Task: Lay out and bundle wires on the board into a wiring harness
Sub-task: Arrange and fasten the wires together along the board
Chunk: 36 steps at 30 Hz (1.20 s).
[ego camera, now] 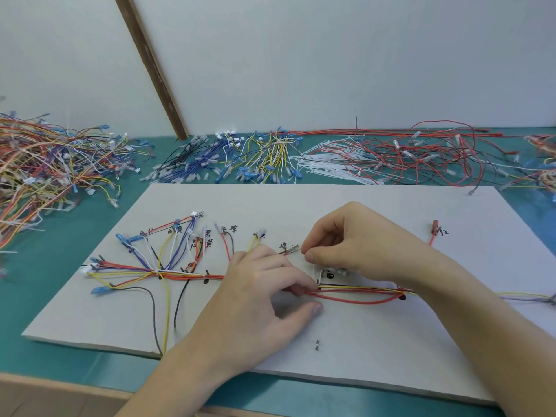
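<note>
Both our hands sit mid-board [361, 350]: left hand [264, 299] pinches the wires [355, 288], which run left-right; right hand [355, 245], just beyond, pinches something too small to identify.

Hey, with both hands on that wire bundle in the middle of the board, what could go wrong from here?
1. The slack red wire loop sags below the bundle and may get left out of the tie.
2. The left hand lies over the trunk and could drag routed wires off their pegs.
3. The right hand pinches something small, possibly a cable tie, that might slip.
</note>
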Each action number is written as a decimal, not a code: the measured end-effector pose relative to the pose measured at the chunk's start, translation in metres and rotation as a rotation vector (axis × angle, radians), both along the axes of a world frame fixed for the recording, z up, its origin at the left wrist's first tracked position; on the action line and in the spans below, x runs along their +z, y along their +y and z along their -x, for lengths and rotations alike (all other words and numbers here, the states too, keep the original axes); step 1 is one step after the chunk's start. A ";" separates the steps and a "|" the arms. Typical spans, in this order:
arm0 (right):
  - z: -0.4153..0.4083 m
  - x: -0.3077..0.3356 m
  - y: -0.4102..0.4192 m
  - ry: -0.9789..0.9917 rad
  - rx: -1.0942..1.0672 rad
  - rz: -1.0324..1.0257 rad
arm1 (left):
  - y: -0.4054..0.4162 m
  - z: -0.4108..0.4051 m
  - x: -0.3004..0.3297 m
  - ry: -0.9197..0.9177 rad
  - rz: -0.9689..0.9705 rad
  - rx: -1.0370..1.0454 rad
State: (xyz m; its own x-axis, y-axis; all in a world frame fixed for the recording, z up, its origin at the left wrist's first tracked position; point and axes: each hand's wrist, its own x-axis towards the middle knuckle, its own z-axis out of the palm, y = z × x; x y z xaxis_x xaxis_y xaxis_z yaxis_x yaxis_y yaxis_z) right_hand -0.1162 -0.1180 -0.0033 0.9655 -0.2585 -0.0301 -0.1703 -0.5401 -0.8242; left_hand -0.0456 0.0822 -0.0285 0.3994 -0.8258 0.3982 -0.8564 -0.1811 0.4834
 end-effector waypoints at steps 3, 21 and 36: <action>0.000 0.000 0.000 0.003 -0.002 0.006 | 0.003 0.001 0.000 -0.022 -0.039 -0.024; 0.001 0.002 0.001 0.013 -0.008 -0.007 | -0.003 -0.008 0.004 -0.122 -0.099 -0.139; 0.002 0.004 -0.001 0.025 0.020 -0.019 | -0.011 -0.016 -0.006 -0.155 0.104 -0.157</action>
